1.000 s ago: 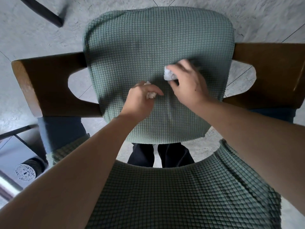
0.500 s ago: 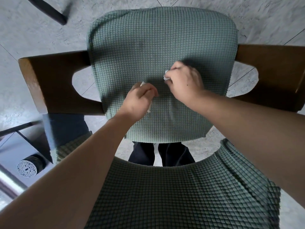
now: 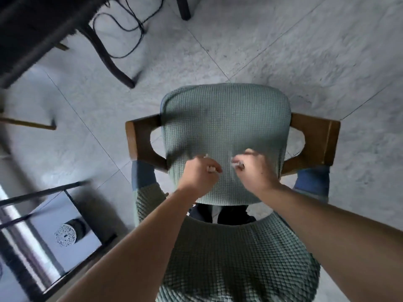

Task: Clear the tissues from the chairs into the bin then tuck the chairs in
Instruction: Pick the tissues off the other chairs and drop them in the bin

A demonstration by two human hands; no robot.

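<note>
A wooden armchair with a green knitted seat cover (image 3: 224, 125) stands below me. Its green backrest (image 3: 229, 258) is nearest to me. My left hand (image 3: 198, 173) hovers over the near part of the seat, its fingers curled round a crumpled white tissue (image 3: 211, 169). My right hand (image 3: 255, 168) is beside it and pinches a second white tissue (image 3: 236, 164). Most of each tissue is hidden inside the fist. No bin is in view.
Wooden armrests (image 3: 141, 140) stick out on both sides of the seat. A dark table with curved legs (image 3: 109, 59) and loose cables (image 3: 128, 20) stands at the upper left. A low metal-framed stand (image 3: 65, 234) with a round patterned object is at the lower left. Grey tiled floor (image 3: 283, 51) surrounds the chair.
Both hands have closed round their tissues and lifted them off the seat. My head has risen and pulled back, so the chair looks smaller and more floor shows.
</note>
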